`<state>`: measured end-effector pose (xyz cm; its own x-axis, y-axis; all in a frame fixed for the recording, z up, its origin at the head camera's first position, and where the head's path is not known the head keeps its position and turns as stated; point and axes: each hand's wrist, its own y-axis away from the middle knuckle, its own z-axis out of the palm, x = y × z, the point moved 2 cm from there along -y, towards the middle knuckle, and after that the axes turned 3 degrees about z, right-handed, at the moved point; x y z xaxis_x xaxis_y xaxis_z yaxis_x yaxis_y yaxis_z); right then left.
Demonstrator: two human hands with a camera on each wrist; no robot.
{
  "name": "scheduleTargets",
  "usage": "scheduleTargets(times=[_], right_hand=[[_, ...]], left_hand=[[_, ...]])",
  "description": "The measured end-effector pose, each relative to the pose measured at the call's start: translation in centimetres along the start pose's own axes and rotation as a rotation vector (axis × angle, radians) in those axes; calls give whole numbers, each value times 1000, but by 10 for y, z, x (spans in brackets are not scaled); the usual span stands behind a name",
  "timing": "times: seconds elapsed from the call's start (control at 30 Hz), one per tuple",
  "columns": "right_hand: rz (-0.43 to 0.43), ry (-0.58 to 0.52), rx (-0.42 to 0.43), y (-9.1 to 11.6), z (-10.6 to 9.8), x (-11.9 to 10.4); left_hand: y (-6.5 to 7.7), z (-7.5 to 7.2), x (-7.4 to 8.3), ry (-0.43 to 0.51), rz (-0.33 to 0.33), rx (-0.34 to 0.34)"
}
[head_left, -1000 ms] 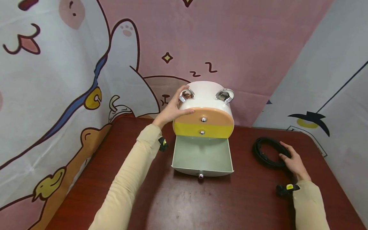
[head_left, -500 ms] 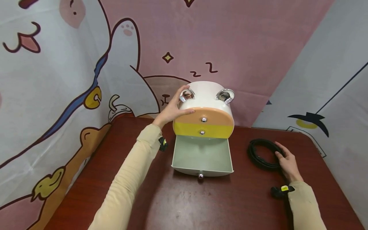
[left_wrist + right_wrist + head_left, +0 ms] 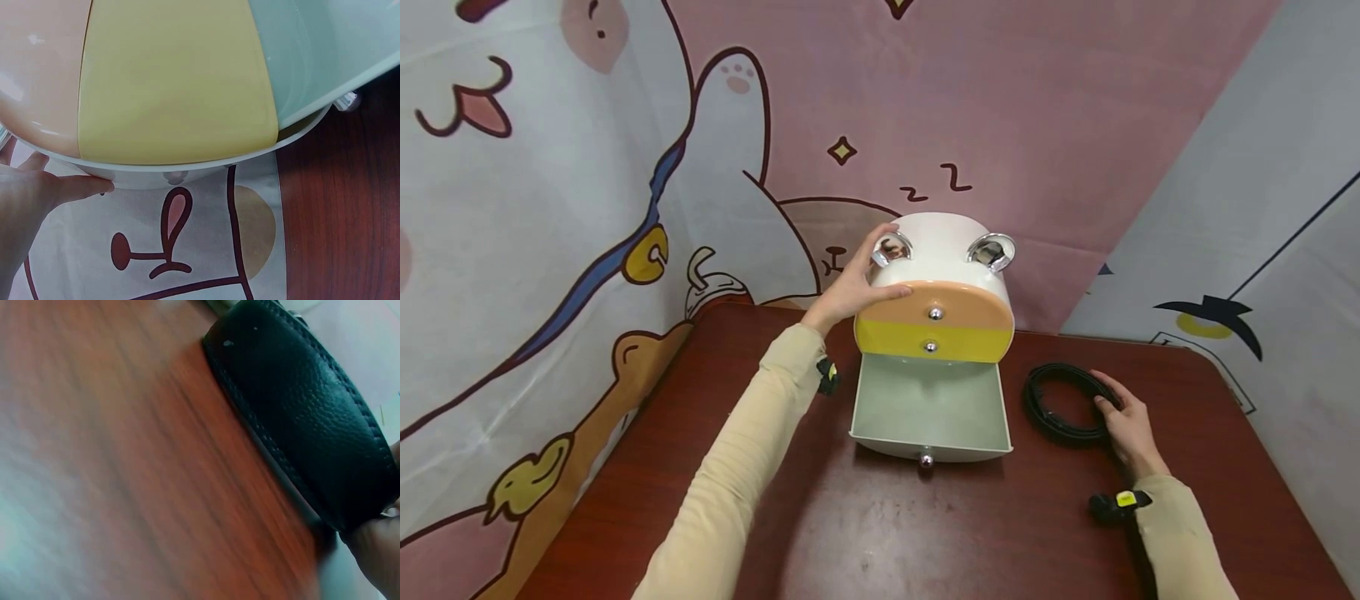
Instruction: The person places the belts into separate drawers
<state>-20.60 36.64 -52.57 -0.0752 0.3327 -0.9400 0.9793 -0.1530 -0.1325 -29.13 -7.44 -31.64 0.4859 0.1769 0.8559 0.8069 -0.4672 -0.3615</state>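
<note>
A small rounded drawer cabinet (image 3: 936, 237) with a white top and chrome ears stands at the back of the table. Its peach and yellow drawers (image 3: 887, 337) are shut, and its pale green bottom drawer (image 3: 966, 454) is pulled out with nothing inside. My left hand (image 3: 853, 287) holds the cabinet's upper left side, thumb at the front edge and fingers by the ear; the left wrist view shows the thumb against its side. To the right, my right hand (image 3: 1127, 421) grips a coiled black leather belt (image 3: 1067, 433); stitching shows on the belt (image 3: 300, 406) in the right wrist view.
The reddish-brown wooden table (image 3: 865, 542) carries the cabinet. A cartoon-printed cloth (image 3: 1037, 108) hangs close behind and along the left side. A pale panel (image 3: 1300, 333) borders the right edge. The green drawer's knob (image 3: 927, 460) juts forward.
My right hand has carried the coiled belt leftward, closer to the pulled-out drawer. My left hand has stayed on the cabinet.
</note>
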Motion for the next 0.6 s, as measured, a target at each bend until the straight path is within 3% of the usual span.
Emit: scheduleTargets(times=[0.33, 0.6], right_hand=[[-22, 0, -15, 10, 18, -12], [7, 116, 32, 17, 26, -20]], left_hand=[[2, 2, 3, 0, 12, -6], [2, 1, 2, 14, 19, -4]])
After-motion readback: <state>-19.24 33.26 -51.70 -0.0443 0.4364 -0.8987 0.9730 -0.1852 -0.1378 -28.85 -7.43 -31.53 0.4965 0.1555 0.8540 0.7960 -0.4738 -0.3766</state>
